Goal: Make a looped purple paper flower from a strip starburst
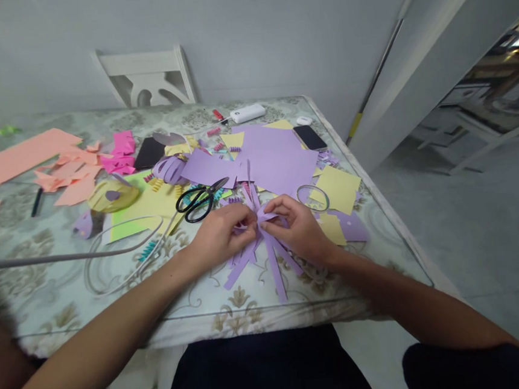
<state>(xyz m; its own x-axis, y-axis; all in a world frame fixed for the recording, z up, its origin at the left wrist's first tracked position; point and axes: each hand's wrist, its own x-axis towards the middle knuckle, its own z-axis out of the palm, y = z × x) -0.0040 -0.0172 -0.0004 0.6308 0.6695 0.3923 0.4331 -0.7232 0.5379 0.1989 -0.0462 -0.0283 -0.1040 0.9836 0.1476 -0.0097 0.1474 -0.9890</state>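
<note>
Several purple paper strips fan out from a shared centre over the near part of the table. My left hand pinches them at the left of that centre, fingers closed. From the right, my right hand has thumb and fingers closed on a folded purple strip there. The fingers partly hide where the strips cross. Black-handled scissors lie just beyond my left hand. A large purple paper sheet is spread behind both hands, and a roll of clear tape rests right of my right hand.
Yellow paper squares and a phone lie to the right. A white cable loops at the left, near a yellow paper ball. Orange paper covers the far left. A white power bank sits at the back.
</note>
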